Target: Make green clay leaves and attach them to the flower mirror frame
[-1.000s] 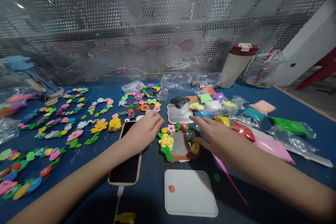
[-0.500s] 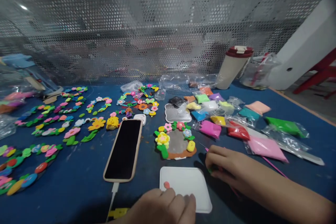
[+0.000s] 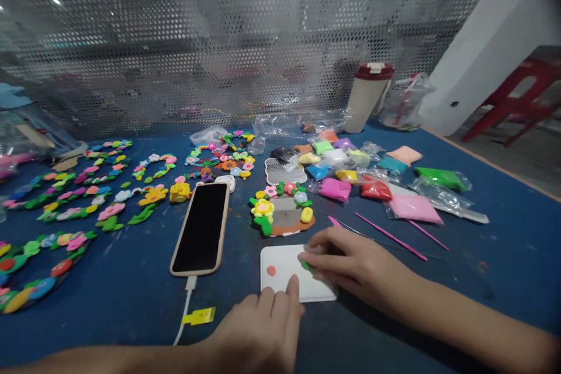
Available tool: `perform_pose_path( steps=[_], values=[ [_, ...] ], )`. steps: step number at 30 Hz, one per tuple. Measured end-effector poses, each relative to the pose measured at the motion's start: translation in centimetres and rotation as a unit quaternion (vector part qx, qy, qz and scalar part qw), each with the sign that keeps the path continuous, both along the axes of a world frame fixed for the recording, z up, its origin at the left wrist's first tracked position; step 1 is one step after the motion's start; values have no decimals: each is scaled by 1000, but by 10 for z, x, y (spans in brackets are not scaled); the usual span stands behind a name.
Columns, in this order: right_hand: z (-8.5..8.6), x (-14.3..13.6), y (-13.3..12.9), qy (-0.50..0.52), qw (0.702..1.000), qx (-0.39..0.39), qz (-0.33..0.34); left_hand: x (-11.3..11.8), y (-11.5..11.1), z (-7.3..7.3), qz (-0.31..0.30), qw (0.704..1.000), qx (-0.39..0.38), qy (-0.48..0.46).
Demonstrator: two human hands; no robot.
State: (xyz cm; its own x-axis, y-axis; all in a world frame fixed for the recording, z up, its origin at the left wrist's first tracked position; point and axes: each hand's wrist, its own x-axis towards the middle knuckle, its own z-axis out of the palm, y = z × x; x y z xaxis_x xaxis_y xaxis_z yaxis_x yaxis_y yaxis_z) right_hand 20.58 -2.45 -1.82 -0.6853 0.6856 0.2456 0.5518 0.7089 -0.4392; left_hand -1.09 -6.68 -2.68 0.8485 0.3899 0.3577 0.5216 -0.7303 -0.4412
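Observation:
A white board (image 3: 280,257) lies in front of me with a flat coral clay disc (image 3: 271,270) on its left part. My left hand (image 3: 258,327) is at the board's near edge, index finger stretched onto it and the other fingers curled; whatever they may hold is hidden. Over the board's right side, my right hand (image 3: 346,260) pinches a small piece of green clay (image 3: 305,266). Just beyond the board is a frame decorated with clay flowers (image 3: 263,210), with a grey middle and a brown lower edge.
Left of the board lies a phone (image 3: 201,228) with a white cable (image 3: 186,304). Pink tools (image 3: 390,236) lie beyond my right hand. Bagged coloured clay (image 3: 414,208), a tumbler (image 3: 368,96) and a perforated metal panel (image 3: 245,41) are farther back. Flower-decorated frames (image 3: 44,269) spread over the left.
My right hand has moved left, from beside the board to over its right side with the green clay. My left index finger has straightened. Pink tools show more fully, and the camera view has shifted.

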Motion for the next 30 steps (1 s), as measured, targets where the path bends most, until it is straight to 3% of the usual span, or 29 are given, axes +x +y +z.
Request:
perform_pose_path(
  steps=[6,9,12,15,20,23,26,30],
  values=[
    [4,2,-5,-65,989,135,1,1,1,-4,7,1000,-5,-12],
    [2,2,-5,-77,986,141,46,1,0,-5,9,1000,-6,-3],
    [-2,2,-5,-85,982,160,49,1,-1,-5,17,1000,-21,7],
    [-3,2,-6,-93,985,120,86,2,0,-5,25,999,-41,0],
    [-2,0,-10,-97,985,137,28,1,3,-5,12,999,-43,-4],
    [-1,0,-11,-90,986,126,63,1,5,-7,4,999,-39,-37],
    [-1,0,-11,-83,985,148,33,1,7,-10,9,998,-35,-54],
    [-3,-1,-10,-74,985,140,65,0,10,-12,9,997,-33,-63]
  ],
)
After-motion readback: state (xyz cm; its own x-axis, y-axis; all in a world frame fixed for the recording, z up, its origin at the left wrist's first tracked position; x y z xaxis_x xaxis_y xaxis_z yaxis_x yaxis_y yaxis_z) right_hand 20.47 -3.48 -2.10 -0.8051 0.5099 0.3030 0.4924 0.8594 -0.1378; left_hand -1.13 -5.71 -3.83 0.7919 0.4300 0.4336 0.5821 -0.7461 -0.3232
